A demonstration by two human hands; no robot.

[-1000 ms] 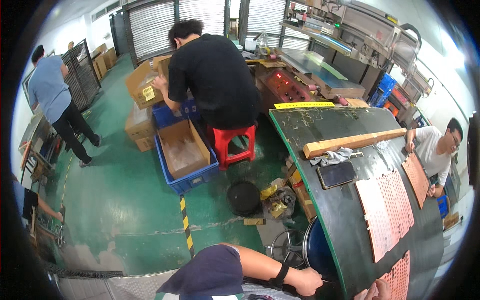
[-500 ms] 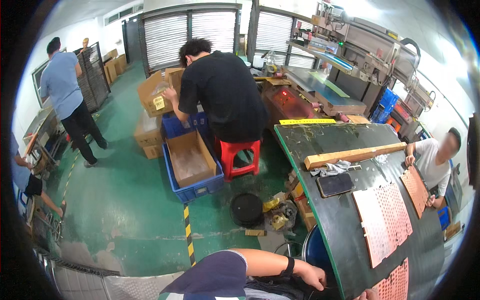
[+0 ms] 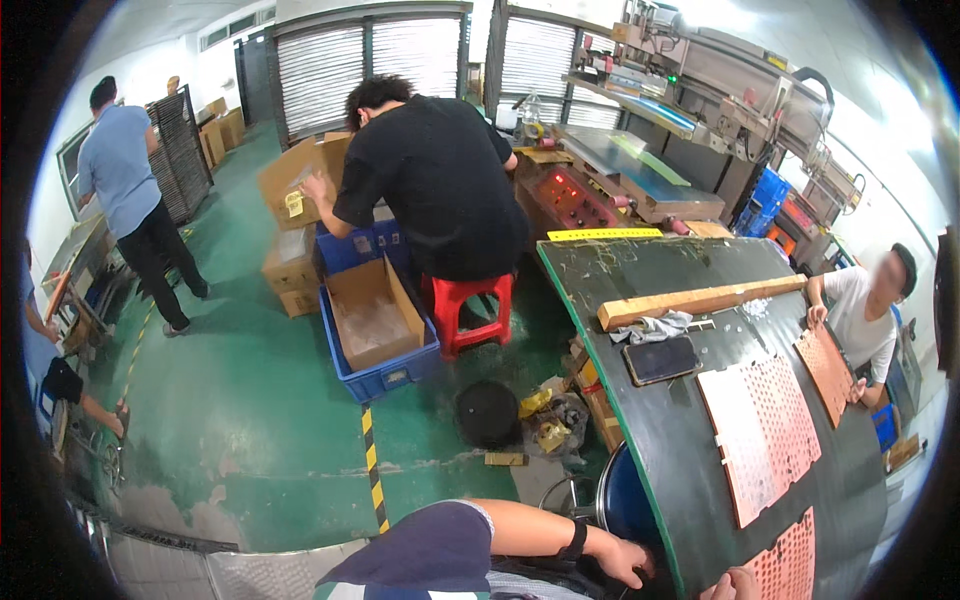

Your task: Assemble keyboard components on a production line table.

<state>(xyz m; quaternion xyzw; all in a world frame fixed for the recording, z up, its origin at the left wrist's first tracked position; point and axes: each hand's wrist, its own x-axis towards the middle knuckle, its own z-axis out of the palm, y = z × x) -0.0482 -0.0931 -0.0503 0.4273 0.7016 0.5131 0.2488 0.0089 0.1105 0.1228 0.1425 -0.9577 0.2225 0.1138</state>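
Pink perforated panel (image 3: pixel 788 562), right hand (image 3: pixel 735 584) apparently touching, left hand (image 3: pixel 625 562) beside table (image 3: pixel 850 470)

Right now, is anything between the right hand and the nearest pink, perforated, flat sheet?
Nothing visible: the right hand is at the left edge of the pink, perforated, flat sheet, no object showing between them. The picture's bottom edge cuts both off, so anything lower can't be seen.

Left hand (image 3: pixel 623 562) has uncurled; seated person's right arm (image 3: pixel 511 161) shows.
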